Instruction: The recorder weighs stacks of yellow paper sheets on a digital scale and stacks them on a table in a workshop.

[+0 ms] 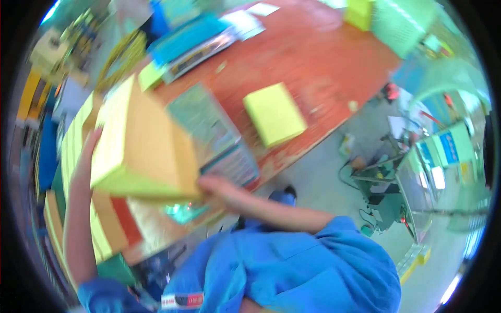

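Note:
A large yellow carton with tan sides is held between my two hands, tilted over the table's left part. It is blurred, and I cannot tell whether it is one box or several together. My left hand presses on its left side, fingers partly hidden. My right hand grips its lower right corner. Just right of the carton lies a flat grey device with a panel at its near end, resembling a bench scale. A smaller yellow box rests to the right of that device.
The red tabletop runs to the far right. A blue-topped device stands at the back, beside white papers. More yellow cartons are stacked at the left. A metal cart stands on the floor at right.

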A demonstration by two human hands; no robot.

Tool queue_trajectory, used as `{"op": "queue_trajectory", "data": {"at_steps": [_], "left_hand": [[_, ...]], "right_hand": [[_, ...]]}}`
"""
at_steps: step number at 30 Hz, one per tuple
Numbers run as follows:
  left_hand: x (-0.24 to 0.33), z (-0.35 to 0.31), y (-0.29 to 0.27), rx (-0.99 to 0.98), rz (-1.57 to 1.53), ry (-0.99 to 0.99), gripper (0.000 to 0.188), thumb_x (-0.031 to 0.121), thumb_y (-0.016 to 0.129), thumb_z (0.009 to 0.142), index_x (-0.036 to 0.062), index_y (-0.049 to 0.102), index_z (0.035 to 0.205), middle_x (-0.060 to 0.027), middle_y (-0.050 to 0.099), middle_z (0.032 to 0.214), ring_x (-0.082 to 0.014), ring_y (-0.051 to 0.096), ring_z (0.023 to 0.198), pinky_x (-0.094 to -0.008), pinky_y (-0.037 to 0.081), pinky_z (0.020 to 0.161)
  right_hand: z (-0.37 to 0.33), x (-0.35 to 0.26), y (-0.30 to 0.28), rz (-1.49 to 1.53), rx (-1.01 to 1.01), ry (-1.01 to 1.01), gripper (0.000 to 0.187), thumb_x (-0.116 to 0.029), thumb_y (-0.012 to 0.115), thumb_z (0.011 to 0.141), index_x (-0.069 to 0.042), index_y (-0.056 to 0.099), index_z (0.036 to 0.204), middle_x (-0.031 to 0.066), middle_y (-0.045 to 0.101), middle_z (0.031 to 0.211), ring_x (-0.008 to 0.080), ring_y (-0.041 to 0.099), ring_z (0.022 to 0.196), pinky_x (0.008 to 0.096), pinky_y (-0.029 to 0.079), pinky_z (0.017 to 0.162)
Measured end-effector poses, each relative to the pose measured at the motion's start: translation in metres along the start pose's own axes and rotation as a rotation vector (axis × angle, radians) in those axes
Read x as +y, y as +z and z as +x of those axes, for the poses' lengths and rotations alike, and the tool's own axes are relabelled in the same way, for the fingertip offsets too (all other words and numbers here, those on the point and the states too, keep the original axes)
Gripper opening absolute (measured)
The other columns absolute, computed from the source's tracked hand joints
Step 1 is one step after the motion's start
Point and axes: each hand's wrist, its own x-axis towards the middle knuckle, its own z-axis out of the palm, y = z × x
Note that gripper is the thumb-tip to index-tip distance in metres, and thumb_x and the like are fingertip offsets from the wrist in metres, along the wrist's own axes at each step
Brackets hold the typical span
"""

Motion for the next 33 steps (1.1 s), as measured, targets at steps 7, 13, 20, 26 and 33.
{"op": "queue_trajectory", "data": {"at_steps": [7,13,20,26,33], "left_hand": [[-0.013,-0.030,0.053,-0.099,-0.161,0.051,0.050,0.041,0.043,0.099,0.0063,0.050,0.134,-0.0076,0.062,0.121,-0.0192,0.063,0.106,-0.0334,0.051,0.091],[-0.003,0.025,0.173,-0.040,-0.246,0.265,0.049,0.041,0.041,0.100,0.0063,0.049,0.133,-0.0066,0.061,0.119,-0.0183,0.062,0.107,-0.0356,0.051,0.091],[-0.038,0.145,0.404,-0.210,-0.358,0.116,0.055,0.041,0.048,0.097,0.0086,0.041,0.141,-0.0085,0.056,0.132,-0.0262,0.056,0.119,-0.0427,0.046,0.101],[-0.052,0.249,0.564,-0.337,-0.476,-0.259,0.054,0.043,0.050,0.096,0.0122,0.044,0.140,-0.0075,0.054,0.137,-0.0286,0.050,0.126,-0.0542,0.038,0.103],[-0.016,0.410,0.768,-0.289,-0.224,-0.215,0.083,0.061,0.064,0.079,0.0148,0.037,0.142,-0.0157,0.042,0.139,-0.0375,0.045,0.124,-0.0676,0.040,0.095]], "right_hand": [[-0.046,-0.082,-0.006,0.011,-0.020,-0.065,0.046,-0.041,0.054,0.098,-0.005,0.057,0.126,0.0007,0.062,0.110,0.0112,0.056,0.102,0.0248,0.045,0.084],[-0.069,-0.207,-0.116,-0.323,0.124,-0.397,0.051,-0.042,0.059,0.095,-0.003,0.056,0.128,0.0041,0.062,0.112,0.0107,0.055,0.102,0.0262,0.045,0.083],[-0.114,-0.334,-0.333,-0.233,0.259,-0.250,0.041,-0.035,0.052,0.098,-0.006,0.058,0.127,0.0012,0.063,0.108,0.0087,0.058,0.090,0.0268,0.049,0.068],[-0.126,-0.422,-0.490,-0.182,0.206,-0.009,0.039,-0.035,0.046,0.101,-0.006,0.060,0.123,0.0051,0.067,0.101,0.0157,0.063,0.085,0.0297,0.053,0.069],[-0.121,-0.511,-0.622,-0.842,0.931,-0.614,0.035,-0.028,0.052,0.098,-0.001,0.059,0.119,0.0136,0.058,0.124,0.0212,0.064,0.097,0.0328,0.054,0.079]]}}
